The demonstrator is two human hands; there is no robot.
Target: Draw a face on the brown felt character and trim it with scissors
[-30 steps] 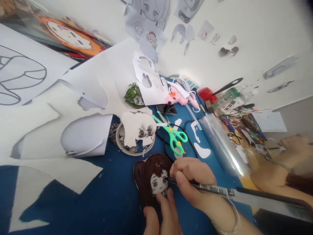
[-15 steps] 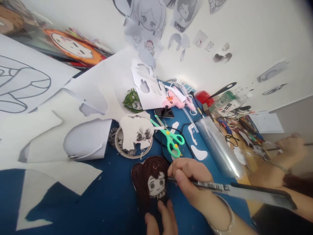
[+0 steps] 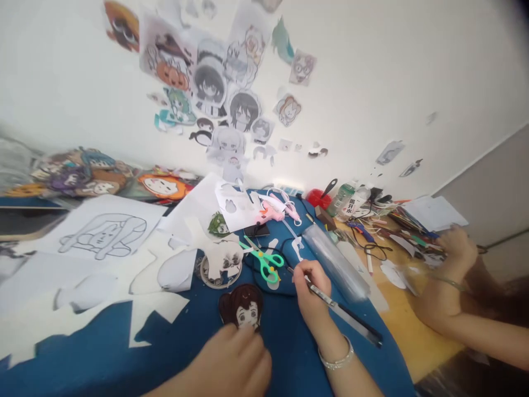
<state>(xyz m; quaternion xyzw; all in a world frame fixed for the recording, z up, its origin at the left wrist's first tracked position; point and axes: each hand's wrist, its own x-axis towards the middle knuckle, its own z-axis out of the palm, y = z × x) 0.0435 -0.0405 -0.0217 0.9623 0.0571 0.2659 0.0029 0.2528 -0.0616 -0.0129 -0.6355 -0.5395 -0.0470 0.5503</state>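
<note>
My right hand (image 3: 312,289) pinches a black pen (image 3: 343,314) with a clear barrel. Its tip points up and left, above the blue table and apart from the doll. A flat doll (image 3: 243,303) with dark brown hair and a drawn face lies on the table. Across its lower part comes my left hand (image 3: 235,358), back up and blurred. The fingertips are hidden, so whether it grips the doll does not show. Green scissors (image 3: 266,262) lie beyond the doll, beside a round tin (image 3: 221,275) with a white paper cutout (image 3: 223,256) on top.
Cut white sheets (image 3: 95,275) cover the table's left side. Behind the scissors rest pink glue guns (image 3: 273,209) and a black cable. A clear plastic roll (image 3: 336,262) lies at the right. Beyond it, another person's arm (image 3: 442,292) reaches over a cluttered wooden table (image 3: 409,325).
The view has tilted up, showing more of the wall. My right hand and pen have moved away from the doll to the right. My left hand now covers the doll's lower part.
</note>
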